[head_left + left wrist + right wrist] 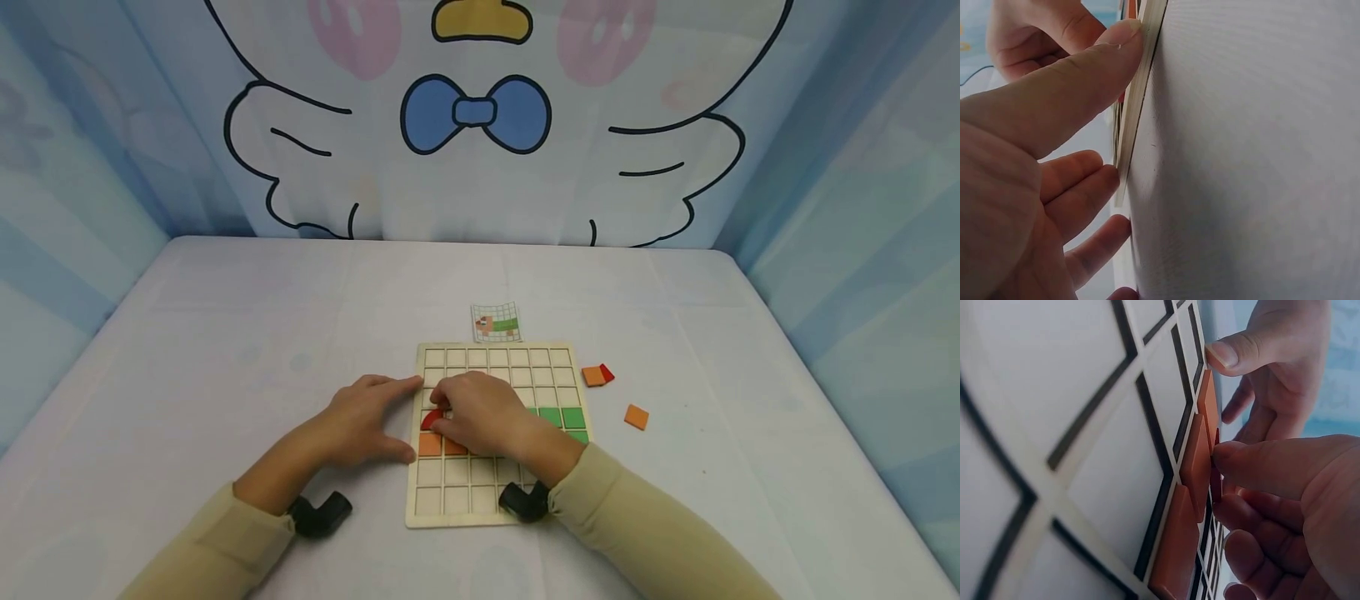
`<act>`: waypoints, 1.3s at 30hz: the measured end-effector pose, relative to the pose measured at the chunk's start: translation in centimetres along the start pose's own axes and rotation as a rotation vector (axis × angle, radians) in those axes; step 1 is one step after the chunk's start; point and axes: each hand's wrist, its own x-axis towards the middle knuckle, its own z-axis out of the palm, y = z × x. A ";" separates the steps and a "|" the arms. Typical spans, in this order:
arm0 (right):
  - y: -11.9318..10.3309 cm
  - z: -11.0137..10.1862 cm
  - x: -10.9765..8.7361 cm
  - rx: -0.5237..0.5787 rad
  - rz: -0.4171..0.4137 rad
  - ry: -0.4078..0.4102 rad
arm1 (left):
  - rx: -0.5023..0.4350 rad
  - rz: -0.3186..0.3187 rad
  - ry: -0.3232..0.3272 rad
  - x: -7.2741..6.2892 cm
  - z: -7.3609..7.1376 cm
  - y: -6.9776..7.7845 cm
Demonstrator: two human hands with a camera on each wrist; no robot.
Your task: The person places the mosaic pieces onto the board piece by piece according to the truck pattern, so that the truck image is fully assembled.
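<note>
A pale wooden grid board (446, 501) lies on the table. My left hand (358, 425) holds steady against its left edge, thumb and fingers spread along the side; in the left wrist view the thumb (1085, 81) touches the rim. Over the board, my right hand (487, 414) pinches a red tile with a curved edge (431, 419) between thumb and fingers at the left column. Just below it sit orange tiles (430, 445), also seen as a row in the right wrist view, where an orange tile (1175, 550) is nearest. My right hand hides the middle of the board.
Green tiles (573, 417) fill cells at the board's right side. A small picture card (496, 325) lies beyond the top edge. To the right are a loose orange tile (592, 377) touching a red tile (607, 374), and another orange tile (637, 417).
</note>
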 end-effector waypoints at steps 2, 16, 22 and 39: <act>0.0 0.0 0.0 0.000 -0.007 -0.004 | -0.003 0.001 0.000 0.0 0.0 0.0; 0.3 -0.1 -0.1 0.019 -0.059 -0.002 | -0.005 0.012 0.002 0.0 0.0 0.0; 0.5 -0.2 -0.4 0.025 -0.058 -0.009 | -0.003 0.019 0.003 0.0 -0.1 0.0; 4.3 -3.1 -3.9 0.069 0.002 0.066 | 0.016 0.005 0.006 0.0 0.1 0.2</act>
